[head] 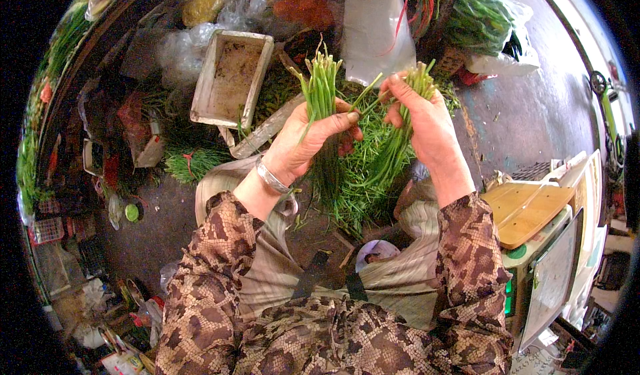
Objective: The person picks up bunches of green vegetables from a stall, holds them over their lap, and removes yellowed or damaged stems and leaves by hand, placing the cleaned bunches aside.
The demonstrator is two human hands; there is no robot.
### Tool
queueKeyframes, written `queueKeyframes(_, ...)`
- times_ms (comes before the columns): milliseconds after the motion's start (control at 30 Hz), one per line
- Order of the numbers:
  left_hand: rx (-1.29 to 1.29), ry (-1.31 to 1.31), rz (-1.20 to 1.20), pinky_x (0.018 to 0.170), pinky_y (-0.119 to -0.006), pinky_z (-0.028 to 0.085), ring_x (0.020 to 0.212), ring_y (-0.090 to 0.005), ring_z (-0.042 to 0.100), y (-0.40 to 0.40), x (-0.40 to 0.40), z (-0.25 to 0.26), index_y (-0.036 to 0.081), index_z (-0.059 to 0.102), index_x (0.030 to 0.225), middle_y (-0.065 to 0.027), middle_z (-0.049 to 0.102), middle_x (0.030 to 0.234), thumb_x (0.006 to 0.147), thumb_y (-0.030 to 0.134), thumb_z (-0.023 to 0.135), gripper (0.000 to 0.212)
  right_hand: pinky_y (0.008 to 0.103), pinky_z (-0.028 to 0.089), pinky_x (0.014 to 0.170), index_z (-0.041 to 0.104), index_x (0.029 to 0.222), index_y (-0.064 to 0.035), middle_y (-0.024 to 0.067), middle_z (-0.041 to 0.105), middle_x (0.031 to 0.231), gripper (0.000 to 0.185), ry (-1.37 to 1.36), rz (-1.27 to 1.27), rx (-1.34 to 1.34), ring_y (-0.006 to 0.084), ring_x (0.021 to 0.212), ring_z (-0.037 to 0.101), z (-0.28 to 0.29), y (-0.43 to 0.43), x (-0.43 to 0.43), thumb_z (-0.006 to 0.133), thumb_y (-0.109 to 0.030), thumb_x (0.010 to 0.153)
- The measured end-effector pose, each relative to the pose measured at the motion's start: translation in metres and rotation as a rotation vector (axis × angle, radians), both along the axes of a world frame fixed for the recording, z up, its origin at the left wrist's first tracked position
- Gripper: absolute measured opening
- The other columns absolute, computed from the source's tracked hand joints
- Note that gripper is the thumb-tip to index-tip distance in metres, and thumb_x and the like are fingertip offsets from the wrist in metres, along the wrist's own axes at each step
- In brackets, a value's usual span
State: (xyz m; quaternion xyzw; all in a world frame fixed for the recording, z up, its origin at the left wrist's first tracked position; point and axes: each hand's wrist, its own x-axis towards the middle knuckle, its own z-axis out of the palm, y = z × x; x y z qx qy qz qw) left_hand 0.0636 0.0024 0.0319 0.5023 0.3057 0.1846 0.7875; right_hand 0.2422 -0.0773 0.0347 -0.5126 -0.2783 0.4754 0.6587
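Observation:
My left hand (pixel 312 137) is closed around an upright bundle of green stalks (pixel 321 82), perhaps chives, their pale cut ends at the top and their leaves hanging below. A second bunch of the same stalks (pixel 395 145) hangs from my right hand (pixel 422 110), its cut ends poking up beside the fingers. Between the two hands, a few loose stalks (pixel 367 95) slant across, touched by the fingertips of both. Beneath them, between my knees, lies a heap of loose green leaves and trimmings (pixel 370 185). A silver bangle (pixel 271 176) circles my left wrist.
A dirty white foam box (pixel 232 77) stands ahead on the left. Near my left knee lies a tied green bunch (pixel 192 164). Clear plastic bags (pixel 377 30) hang ahead. To the right are a scale (pixel 550 275) with a brown tray (pixel 527 207) and bagged leafy greens (pixel 480 20).

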Motion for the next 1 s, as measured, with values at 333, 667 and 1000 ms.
queueKeyframes(333,0.044,0.067,0.012,0.062,-0.027,0.049,0.069,-0.0134,0.061,-0.003,0.002,-0.002,0.004,0.059,0.098,-0.0063,0.065,0.080,0.086,0.016,0.065,0.018,0.0194,0.036,0.048,0.068,0.097,-0.0046,-0.0017,0.059,0.071,0.021,-0.116,0.047,-0.027,0.0042,0.054,0.047,0.003,0.000,-0.003,0.066,-0.023,0.088)
queueKeyframes(667,0.116,0.067,-0.048,0.058,-0.027,0.048,0.065,-0.0146,0.060,-0.007,0.005,0.002,0.000,0.058,0.097,-0.0082,0.064,0.076,0.084,0.014,0.067,0.021,0.0200,0.038,0.053,0.066,0.089,-0.0055,-0.0030,0.060,0.074,0.019,-0.177,-0.005,0.025,0.0048,0.058,0.048,0.004,-0.002,-0.002,0.064,-0.024,0.090)
queueKeyframes(1000,0.063,0.099,-0.070,0.070,-0.027,0.048,0.074,-0.0134,0.060,-0.003,0.000,-0.002,0.002,0.062,0.096,-0.0042,0.064,0.080,0.083,0.017,0.069,0.020,0.0360,0.053,0.071,0.058,0.092,-0.0088,0.0094,0.066,0.087,0.020,0.393,-0.079,0.250,0.0211,0.078,0.063,0.005,-0.003,0.025,0.053,-0.028,0.095)
